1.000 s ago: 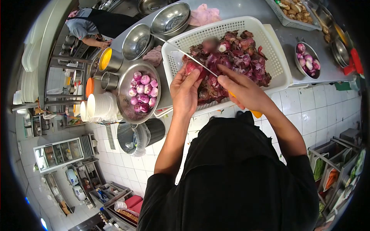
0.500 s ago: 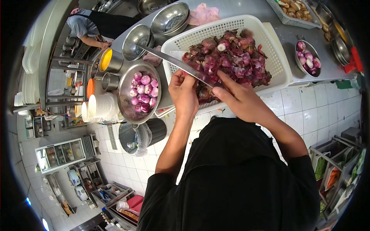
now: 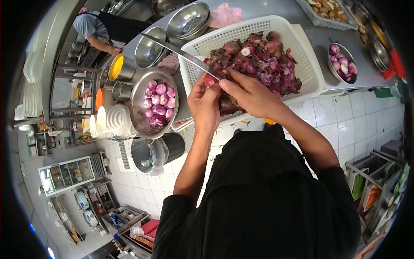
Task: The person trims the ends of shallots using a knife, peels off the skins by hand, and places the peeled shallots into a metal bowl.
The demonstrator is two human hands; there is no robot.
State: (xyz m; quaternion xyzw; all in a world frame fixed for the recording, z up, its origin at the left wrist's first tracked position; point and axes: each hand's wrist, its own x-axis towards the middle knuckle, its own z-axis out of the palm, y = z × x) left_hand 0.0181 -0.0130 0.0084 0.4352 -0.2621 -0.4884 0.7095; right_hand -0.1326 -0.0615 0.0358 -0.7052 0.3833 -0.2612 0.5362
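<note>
Over the near part of the white perforated basket, the left hand had its thumb and fingers nearly closed around a red onion, probably to steady it against the edge. The right hand was curled around a long knife, its thumb by the heel of the blade, a hold that seemed meant for short, controlled strokes. Orange showed below that palm, likely the handle's end. The blade slanted across the onion and away over the basket's left rim, its tip pointing away from both wrists.

Just beyond the fingers lay heaped red onions and loose skins, where the basket's walls could contain the scraps. Left of the grip, a wide steel bowl held peeled onions, within easy reach; a bin stood below it. Well to the right, a smaller steel bowl kept more onions apart. Farther off were stacked steel bowls, a pink cloth and, at the far left, a co-worker.
</note>
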